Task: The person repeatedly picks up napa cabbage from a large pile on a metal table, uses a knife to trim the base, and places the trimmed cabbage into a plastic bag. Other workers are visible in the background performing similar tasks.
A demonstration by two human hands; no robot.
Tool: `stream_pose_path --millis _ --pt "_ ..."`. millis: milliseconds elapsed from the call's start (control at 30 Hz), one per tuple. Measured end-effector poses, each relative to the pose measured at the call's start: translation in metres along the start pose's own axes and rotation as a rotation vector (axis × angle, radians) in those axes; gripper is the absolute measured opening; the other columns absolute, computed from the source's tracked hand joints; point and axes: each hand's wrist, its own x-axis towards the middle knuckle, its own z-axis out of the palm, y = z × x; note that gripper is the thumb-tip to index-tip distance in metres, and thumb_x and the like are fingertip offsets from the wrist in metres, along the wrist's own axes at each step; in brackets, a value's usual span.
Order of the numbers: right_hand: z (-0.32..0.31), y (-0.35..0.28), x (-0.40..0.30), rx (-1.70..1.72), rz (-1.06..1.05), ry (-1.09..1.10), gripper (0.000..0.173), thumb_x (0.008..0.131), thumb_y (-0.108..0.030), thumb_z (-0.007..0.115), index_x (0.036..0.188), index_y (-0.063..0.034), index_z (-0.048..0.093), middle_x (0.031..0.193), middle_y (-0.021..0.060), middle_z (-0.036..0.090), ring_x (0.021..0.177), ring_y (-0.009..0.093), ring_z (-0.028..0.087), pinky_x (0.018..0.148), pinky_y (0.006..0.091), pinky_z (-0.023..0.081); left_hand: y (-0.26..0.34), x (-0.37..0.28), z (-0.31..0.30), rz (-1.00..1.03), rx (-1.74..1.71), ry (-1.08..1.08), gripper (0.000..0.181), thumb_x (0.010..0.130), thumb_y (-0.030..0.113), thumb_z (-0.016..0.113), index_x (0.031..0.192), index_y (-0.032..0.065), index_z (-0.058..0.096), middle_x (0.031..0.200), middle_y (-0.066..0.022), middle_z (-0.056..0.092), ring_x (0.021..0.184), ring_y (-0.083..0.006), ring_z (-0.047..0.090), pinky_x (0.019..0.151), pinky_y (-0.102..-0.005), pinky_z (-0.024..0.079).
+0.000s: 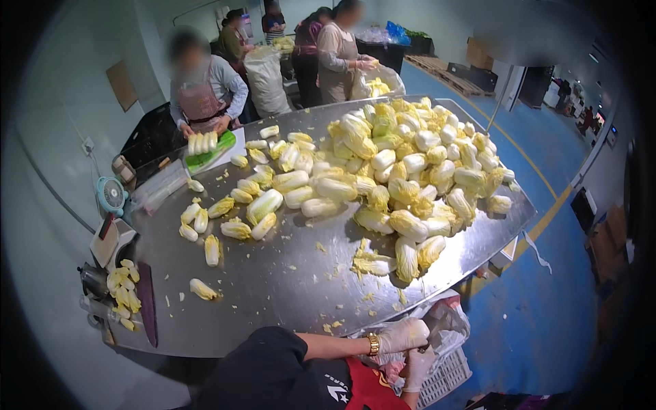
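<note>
My left hand [402,335], in a pale glove with a gold watch at the wrist, is closed around a white-based napa cabbage [422,328] just past the table's near edge. Below it my gloved right hand [417,370] is curled, with a small dark tool [423,349] at its fingers; its blade is hidden. Both hands are over a plastic-bag liner [453,323] in a white plastic crate [447,382]. On the steel table [287,287], a large heap of small napa cabbages [410,164] rises beyond my hands. A single cabbage [203,289] lies nearer the left side.
Across the table a person [205,97] holds a row of cabbages over a green board [210,154]. Others stand behind by white sacks [266,82]. Yellow leaves [123,289], a purple strip [147,302] and a small fan [111,196] are at left. Blue floor [538,318] lies right.
</note>
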Motion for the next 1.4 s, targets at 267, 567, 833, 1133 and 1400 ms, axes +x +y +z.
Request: stream_pose_path --millis 267,567,833,1133,1400 --pt "-0.011 0.013 0.003 -0.052 -0.012 -0.034 0.015 0.072 -0.008 0.056 0.081 0.0029 0.063 0.071 0.0127 0.063 0.063 0.026 0.059 0.057 0.0363 0.046 0.015 -0.017 -0.011 0.372 0.125 0.135 0.012 0.075 0.023 0.060 0.083 0.0150 0.060 0.083 -0.0119 0.057 0.081 -0.0326 0.058 0.073 -0.0427 0.047" --pt "-0.029 -0.002 0.014 0.094 0.032 0.229 0.020 0.078 -0.014 0.059 0.080 0.0057 0.061 0.054 0.0046 0.056 0.046 0.016 0.055 0.046 0.0309 0.044 -0.020 -0.008 -0.042 -0.245 -1.692 -0.068 0.068 0.086 0.056 0.056 0.126 0.0030 0.044 0.099 -0.0096 0.061 0.085 -0.0202 0.064 0.073 -0.0329 0.055" --pt "-0.043 0.016 0.008 -0.135 0.053 0.149 0.037 0.079 -0.025 0.070 0.110 -0.0033 0.065 0.086 0.0069 0.068 0.069 0.013 0.063 0.062 0.0283 0.049 -0.041 -0.025 -0.035 -0.429 -1.491 -0.250 0.085 0.076 0.071 0.054 0.126 0.0020 0.049 0.104 -0.0095 0.061 0.088 -0.0179 0.062 0.077 -0.0329 0.054" --pt "-0.022 -0.035 -0.014 0.087 0.164 -0.175 0.038 0.083 -0.028 0.064 0.109 -0.0003 0.061 0.092 0.0143 0.068 0.085 0.026 0.065 0.077 0.0336 0.048 -0.020 -0.025 -0.004 -0.491 -1.603 -0.239 0.074 0.084 0.059 0.055 0.127 -0.0005 0.046 0.115 -0.0147 0.059 0.103 -0.0214 0.059 0.088 -0.0336 0.050" --pt "-0.016 -0.023 -0.012 -0.148 -0.041 -0.021 0.037 0.076 -0.025 0.064 0.101 0.0015 0.061 0.088 0.0240 0.064 0.082 0.038 0.063 0.072 0.0395 0.050 -0.014 -0.029 -0.004 -0.456 -1.175 -0.011 0.065 0.087 0.060 0.051 0.115 0.0009 0.057 0.100 -0.0067 0.064 0.089 -0.0149 0.062 0.076 -0.0280 0.052"
